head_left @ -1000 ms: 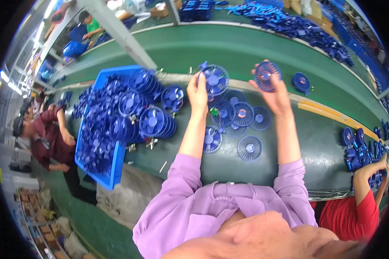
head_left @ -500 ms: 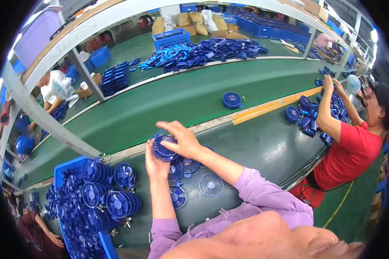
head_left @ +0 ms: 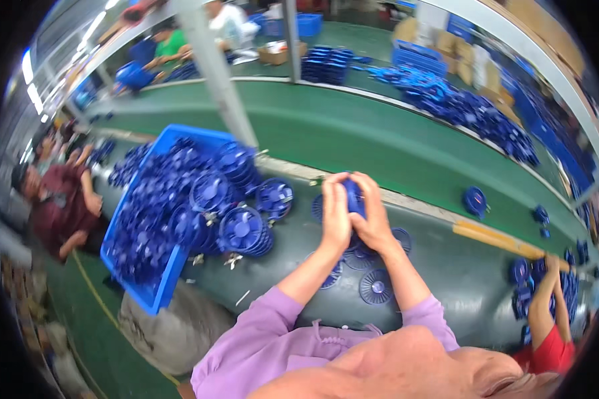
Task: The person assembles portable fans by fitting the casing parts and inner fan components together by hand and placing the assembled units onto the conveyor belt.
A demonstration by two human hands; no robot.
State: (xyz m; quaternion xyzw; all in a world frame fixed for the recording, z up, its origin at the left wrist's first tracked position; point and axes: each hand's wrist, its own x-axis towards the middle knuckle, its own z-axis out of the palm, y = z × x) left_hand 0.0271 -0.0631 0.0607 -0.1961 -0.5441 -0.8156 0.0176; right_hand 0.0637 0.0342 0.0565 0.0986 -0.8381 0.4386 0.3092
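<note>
Where they earlier worked apart, left hand and right hand now seemingly clamp their fingers around one blue fan.

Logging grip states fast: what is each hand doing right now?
Left hand: closed on the blue fan part.
Right hand: closed on the same part.

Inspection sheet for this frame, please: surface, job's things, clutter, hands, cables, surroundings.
Surface: dark green bench beside a green conveyor belt.
Job's things: blue fan part pressed between both hands; loose blue grilles below.
Clutter: blue crate heaped with fan parts; stacked fans beside it.
Hands: left hand and right hand both clasp the part.
Cables: nothing seen.
Surroundings: co-workers at left and right.
</note>
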